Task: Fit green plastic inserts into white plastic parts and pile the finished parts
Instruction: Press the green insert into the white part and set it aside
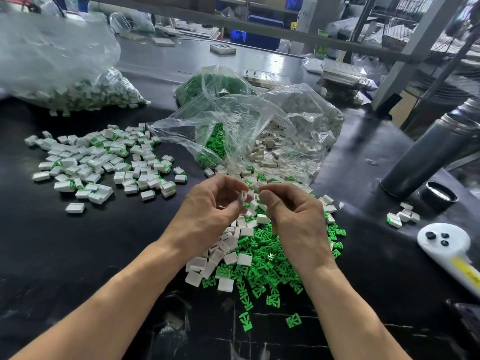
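Above the mixed heap of green inserts [262, 261] and white parts [220, 252] on the black worktop [104, 242], left hand [210, 206] pinches one white part [243, 197] in its fingers. Right hand [291, 214] fingers curled close beside it; contents can't tell. Finished parts [104, 162] piled far left.

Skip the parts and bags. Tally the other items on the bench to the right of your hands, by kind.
Metal flask: 1
Black cap: 1
White handheld device: 1
Dark object cut off by the frame's edge: 1, kind unclear
Total: 4
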Motion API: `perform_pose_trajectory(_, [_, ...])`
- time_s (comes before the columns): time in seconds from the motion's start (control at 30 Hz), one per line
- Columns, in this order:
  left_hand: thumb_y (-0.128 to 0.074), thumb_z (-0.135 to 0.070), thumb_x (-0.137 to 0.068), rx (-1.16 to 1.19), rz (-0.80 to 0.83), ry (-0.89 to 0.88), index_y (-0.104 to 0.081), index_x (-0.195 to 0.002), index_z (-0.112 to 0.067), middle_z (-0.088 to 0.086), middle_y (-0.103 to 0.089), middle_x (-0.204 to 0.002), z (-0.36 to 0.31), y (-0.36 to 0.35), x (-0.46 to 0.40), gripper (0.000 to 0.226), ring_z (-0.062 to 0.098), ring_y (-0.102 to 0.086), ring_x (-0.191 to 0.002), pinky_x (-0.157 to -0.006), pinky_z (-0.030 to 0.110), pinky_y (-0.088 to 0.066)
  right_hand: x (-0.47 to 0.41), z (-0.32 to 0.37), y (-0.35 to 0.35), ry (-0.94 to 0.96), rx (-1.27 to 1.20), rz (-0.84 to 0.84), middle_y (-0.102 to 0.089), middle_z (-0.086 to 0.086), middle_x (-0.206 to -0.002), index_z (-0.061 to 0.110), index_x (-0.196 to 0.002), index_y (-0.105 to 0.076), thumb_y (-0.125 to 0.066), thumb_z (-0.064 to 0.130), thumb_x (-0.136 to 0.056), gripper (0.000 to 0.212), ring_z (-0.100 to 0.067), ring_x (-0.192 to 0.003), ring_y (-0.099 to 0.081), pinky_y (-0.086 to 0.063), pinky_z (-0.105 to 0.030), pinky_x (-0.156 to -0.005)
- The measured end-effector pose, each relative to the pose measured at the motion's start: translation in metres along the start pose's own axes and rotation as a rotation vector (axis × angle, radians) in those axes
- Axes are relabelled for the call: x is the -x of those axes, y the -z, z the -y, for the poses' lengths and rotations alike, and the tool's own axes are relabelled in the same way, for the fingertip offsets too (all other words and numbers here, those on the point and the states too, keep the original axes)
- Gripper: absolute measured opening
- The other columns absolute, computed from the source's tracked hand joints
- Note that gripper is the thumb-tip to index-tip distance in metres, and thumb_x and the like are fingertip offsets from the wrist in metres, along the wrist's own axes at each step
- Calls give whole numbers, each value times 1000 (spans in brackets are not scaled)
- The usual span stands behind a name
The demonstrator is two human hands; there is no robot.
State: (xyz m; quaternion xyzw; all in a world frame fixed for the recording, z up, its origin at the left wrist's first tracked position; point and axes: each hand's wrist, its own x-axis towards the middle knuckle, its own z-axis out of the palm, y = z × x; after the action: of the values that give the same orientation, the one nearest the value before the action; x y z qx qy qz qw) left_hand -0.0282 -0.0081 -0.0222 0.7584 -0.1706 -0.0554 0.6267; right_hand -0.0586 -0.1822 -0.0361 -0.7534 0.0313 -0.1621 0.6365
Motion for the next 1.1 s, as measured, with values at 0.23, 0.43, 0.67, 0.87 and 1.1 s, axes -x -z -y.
perform_pose_trajectory(0.23, [-76, -11, -92, -65, 11, -22, -69, -103, -20, 0, -74, -90, 6, -2, -2, 16, 11, -70, -81, -74, 24, -56, 2, 3, -5, -80, -179, -18, -69, 0, -69, 15, -92, -77, -76, 13, -92, 3, -11, -55, -58, -45, -22, -46])
perform_pose_trajectory(0.43, [-76, -12, -91, -65, 16, -30, -70, -102, -21, -2, -74, -90, 7, -2, -2, 15, 7, -69, -80, -73, 21, -55, 3, 5, -7, -65, -161, -12, -69, 0, -68, 13, -93, -76, -75, 10, -93, 3, -12, -53, -57, -45, -23, -45])
perform_pose_trajectory(0.67, [-76, -13, -91, -53, 3, -31, -71, -100, -23, 2, -73, -90, 8, 0, -2, 14, 12, -69, -80, -72, 23, -56, 6, 8, -9, -59, -102, 9, -69, 3, -70, 16, -93, -74, -76, 8, -92, 9, -10, -54, -58, -47, -21, -49])
perform_pose_trajectory(0.87, [-76, -10, -91, 16, 14, -19, -71, -98, -19, 1, -72, -84, 8, 0, -1, 13, 11, -65, -73, -71, 31, -58, 7, 10, -10, -65, -77, 14, -70, 1, -72, 16, -91, -72, -77, 10, -91, 8, -8, -55, -60, -49, -20, -50])
perform_pose_trajectory(1.1, [-76, -10, -90, -17, -16, -34, -73, -96, -24, 2, -73, -85, 8, 1, 0, 16, 17, -67, -76, -72, 37, -59, 8, 11, -3, -70, -18, 99, -71, 1, -76, 17, -95, -73, -77, 18, -92, 5, -9, -60, -62, -51, -21, -55])
